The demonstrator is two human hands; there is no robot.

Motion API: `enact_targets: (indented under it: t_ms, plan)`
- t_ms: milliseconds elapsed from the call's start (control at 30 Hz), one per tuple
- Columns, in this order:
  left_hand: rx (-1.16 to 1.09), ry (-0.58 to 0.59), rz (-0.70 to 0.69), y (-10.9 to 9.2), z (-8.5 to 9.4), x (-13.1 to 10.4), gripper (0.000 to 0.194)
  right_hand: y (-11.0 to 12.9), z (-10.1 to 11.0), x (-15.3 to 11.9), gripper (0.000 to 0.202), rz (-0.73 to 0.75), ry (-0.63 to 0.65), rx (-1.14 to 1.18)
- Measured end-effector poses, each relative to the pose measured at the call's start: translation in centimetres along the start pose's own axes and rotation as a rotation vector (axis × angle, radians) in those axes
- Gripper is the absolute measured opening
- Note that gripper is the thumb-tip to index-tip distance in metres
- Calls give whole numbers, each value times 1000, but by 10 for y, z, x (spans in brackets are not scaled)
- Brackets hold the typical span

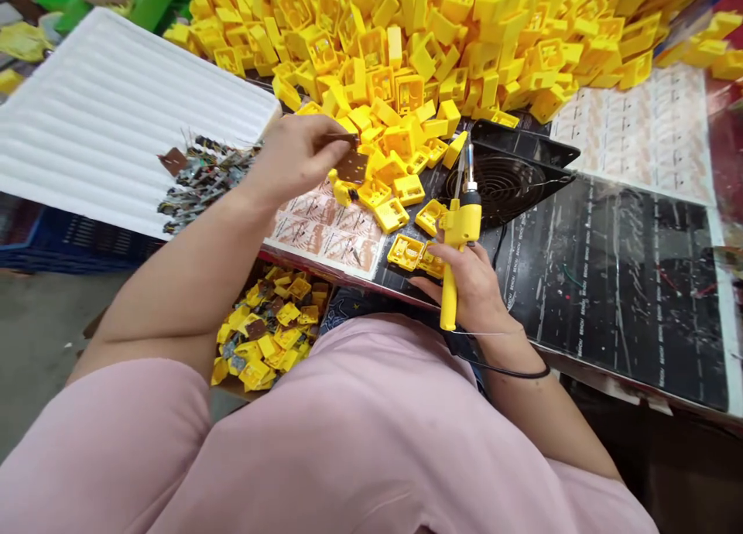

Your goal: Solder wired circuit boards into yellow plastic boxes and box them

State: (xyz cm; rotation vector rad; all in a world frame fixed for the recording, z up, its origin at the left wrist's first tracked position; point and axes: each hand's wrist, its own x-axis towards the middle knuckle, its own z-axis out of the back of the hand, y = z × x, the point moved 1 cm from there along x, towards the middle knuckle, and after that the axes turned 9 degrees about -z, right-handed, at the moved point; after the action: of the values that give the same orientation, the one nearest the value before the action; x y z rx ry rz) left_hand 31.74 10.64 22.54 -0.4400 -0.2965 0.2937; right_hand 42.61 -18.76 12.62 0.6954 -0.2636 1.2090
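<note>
Pinching one brown board (352, 165) by its edge in the left hand (299, 159), thumb and fingers nearly closed; likely leaves its face exposed. Held above the counter (615, 286), near the loose front pieces of the yellow housing heap (406, 23). Gripping one yellow soldering tool (464, 220) in the right hand (479, 286), fingers curled part-closed round the handle. Pointed tip-away, likely to keep skin off hot metal. Can see one black fan (496, 186) just beyond it, probably set there to pull fumes. Count two open housings (405, 251) by the right fingertips, likely parked there for easy reach. Can't count the heap: too many, overlapping. Same for the wired parts (203, 174), piled on one white foam slab (128, 108), probably within left-hand reach on purpose.
</note>
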Motion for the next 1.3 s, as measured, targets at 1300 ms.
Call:
enact_targets:
  t_ms: [1300]
  plan:
    - [426, 159, -216, -30, -72, -106, 54, -4, -4, 8, 40, 130, 46, 26]
